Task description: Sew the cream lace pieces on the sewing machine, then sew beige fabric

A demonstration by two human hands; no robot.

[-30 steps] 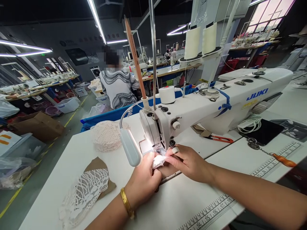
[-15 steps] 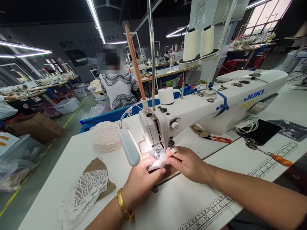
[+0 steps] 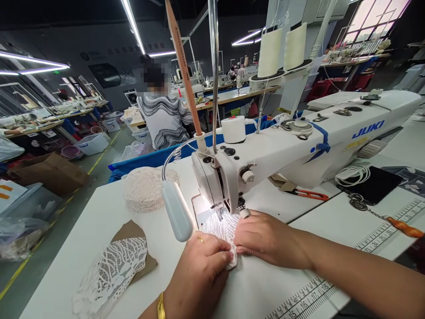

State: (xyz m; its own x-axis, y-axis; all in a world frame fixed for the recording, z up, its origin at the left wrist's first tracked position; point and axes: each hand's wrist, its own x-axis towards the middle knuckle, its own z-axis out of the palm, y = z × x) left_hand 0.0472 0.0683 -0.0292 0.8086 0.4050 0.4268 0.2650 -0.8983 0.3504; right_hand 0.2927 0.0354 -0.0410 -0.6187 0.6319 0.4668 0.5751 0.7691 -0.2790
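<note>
A piece of white lace lies under the presser foot of the white sewing machine, lit by its lamp. My left hand pinches the near end of the lace between thumb and bent fingers. My right hand is closed at the lace's right edge, just below the needle area; its fingertips are partly hidden. Left of the machine sits a round stack of cream lace. Nearer the front, another lace piece lies over a brown card.
The lamp hangs left of the needle. A pencil stands on the machine head. Red-handled thread snips, a black flat object and an orange key fob lie right. A person sits ahead, back turned.
Both hands have moved nearer to me, and more of the lace now shows spread beneath the needle. The view has shifted slightly.
</note>
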